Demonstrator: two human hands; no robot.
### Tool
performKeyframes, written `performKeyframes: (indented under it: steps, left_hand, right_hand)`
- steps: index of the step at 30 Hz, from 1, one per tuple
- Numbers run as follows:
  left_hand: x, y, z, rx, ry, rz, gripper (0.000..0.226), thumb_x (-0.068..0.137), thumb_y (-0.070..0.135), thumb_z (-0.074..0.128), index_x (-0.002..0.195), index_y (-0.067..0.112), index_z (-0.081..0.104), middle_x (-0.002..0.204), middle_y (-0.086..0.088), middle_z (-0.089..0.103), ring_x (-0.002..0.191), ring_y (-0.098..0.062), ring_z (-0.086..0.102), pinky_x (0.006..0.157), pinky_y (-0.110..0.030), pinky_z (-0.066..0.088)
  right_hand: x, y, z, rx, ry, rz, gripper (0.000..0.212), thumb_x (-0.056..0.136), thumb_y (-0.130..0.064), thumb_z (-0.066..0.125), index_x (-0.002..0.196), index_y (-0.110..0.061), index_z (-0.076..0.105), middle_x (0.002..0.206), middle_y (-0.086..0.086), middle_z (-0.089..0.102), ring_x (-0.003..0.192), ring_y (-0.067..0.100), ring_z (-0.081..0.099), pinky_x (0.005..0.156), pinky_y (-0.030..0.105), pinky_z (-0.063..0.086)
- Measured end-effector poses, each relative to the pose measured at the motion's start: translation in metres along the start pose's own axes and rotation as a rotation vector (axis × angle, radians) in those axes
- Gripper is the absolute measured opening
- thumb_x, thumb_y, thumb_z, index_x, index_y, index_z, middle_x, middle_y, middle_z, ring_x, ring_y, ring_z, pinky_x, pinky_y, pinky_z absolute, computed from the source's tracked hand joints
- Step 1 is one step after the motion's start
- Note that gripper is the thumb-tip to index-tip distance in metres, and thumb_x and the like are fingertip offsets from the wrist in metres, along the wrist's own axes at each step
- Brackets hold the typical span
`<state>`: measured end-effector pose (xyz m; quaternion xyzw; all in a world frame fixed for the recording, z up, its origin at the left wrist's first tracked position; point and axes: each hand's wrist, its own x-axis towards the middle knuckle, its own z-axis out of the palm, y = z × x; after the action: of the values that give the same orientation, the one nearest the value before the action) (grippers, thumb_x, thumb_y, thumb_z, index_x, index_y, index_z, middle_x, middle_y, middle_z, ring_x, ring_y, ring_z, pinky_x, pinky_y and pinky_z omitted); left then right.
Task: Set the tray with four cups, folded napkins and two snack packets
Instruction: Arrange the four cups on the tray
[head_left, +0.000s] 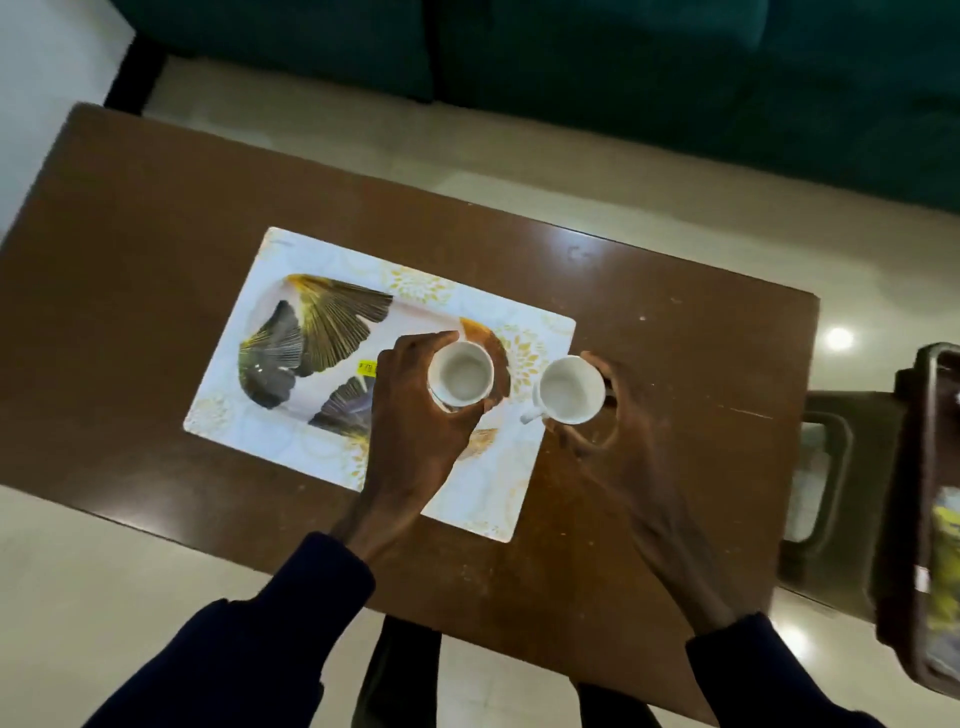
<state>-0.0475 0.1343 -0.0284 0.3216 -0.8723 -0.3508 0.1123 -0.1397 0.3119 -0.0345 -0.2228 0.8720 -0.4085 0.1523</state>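
Left hand (415, 410) grip closed round cup (461, 381), over tray (322, 338) right end. Right hand (618, 410) grip closed round second cup (570, 389), just right of tray, over surface (156, 218).

No readable text anywhere. Small yellow sticker (367, 367) on tray (270, 312), just beside left hand (410, 415), carries dark marks (too blurred to make out). No brand, number or sign legible on cups or table.
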Motion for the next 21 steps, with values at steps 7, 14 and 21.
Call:
performKeyframes:
  steps: [7, 14, 21]
  left_hand:
    - [0.011, -0.069, -0.038, -0.052, 0.0, -0.081, 0.072, 0.068, 0.028, 0.095, 0.129, 0.009, 0.063, 0.129, -0.007, 0.066, 0.121, -0.025, 0.059, 0.098, -0.027, 0.045]
    - [0.023, -0.126, -0.061, -0.056, -0.022, -0.097, 0.066, 0.07, 0.022, 0.093, 0.127, 0.011, 0.063, 0.125, -0.006, 0.065, 0.118, -0.025, 0.057, 0.096, -0.031, 0.048]
    - [0.038, -0.167, -0.069, -0.034, -0.034, -0.118, 0.071, 0.068, 0.02, 0.094, 0.13, 0.01, 0.062, 0.129, -0.009, 0.064, 0.121, -0.028, 0.056, 0.1, -0.046, 0.05]
  right_hand:
    - [0.006, -0.018, 0.077, 0.032, -0.075, 0.037, 0.069, 0.076, -0.022, 0.087, 0.135, -0.019, 0.052, 0.133, -0.005, 0.061, 0.12, 0.014, 0.059, 0.102, 0.039, 0.053]
    - [0.012, -0.041, 0.13, 0.014, -0.092, 0.023, 0.066, 0.077, -0.018, 0.086, 0.133, -0.019, 0.051, 0.132, -0.008, 0.06, 0.12, 0.012, 0.06, 0.101, 0.032, 0.052]
    - [0.019, -0.051, 0.174, -0.016, -0.096, 0.0, 0.061, 0.076, -0.008, 0.086, 0.129, -0.008, 0.057, 0.126, 0.008, 0.066, 0.116, 0.007, 0.052, 0.104, 0.017, 0.042]
